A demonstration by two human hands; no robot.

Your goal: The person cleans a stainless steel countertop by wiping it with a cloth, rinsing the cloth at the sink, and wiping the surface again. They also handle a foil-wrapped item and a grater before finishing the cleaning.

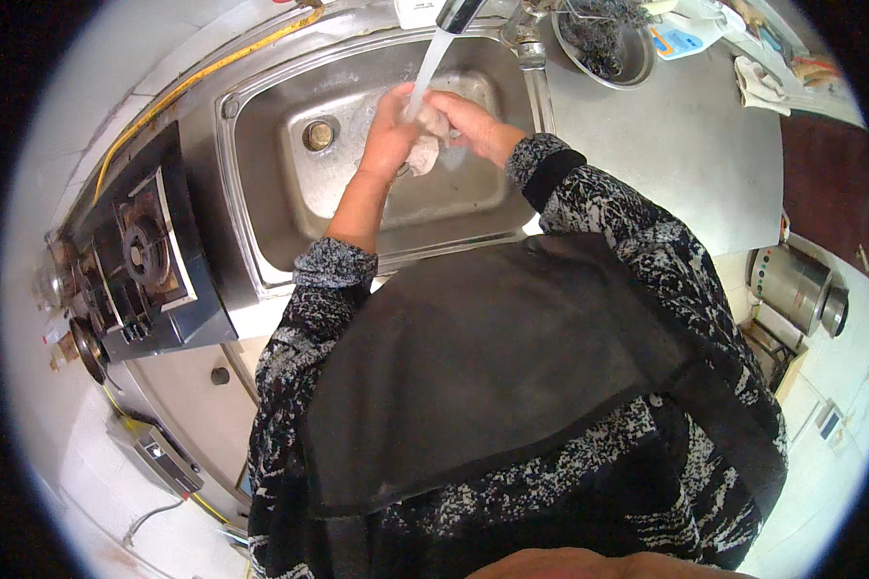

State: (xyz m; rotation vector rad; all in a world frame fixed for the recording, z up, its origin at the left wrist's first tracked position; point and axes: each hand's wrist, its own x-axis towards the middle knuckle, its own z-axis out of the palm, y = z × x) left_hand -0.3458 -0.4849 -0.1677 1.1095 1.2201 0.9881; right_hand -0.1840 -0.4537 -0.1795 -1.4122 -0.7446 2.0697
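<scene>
Water runs from the faucet (460, 14) into a stainless steel sink (261, 195). Under the stream, above the sink's basin, my left hand (392, 137) grips a wet, pale cloth (424, 153), which hangs bunched below the fingers. My right hand (471, 124) holds the same cloth from the other side, with its fingers close to those of my left hand. The fingers partly cover the cloth. A round drain (318, 135) shows in the basin, left of my hands.
Right of the sink, a metal bowl (641, 69) holds dark, stringy material, beside a white bottle (688, 36). A folded cloth (759, 85) lies on the steel counter (666, 159). To the left are a gas stove (195, 282) and a yellow hose (210, 69).
</scene>
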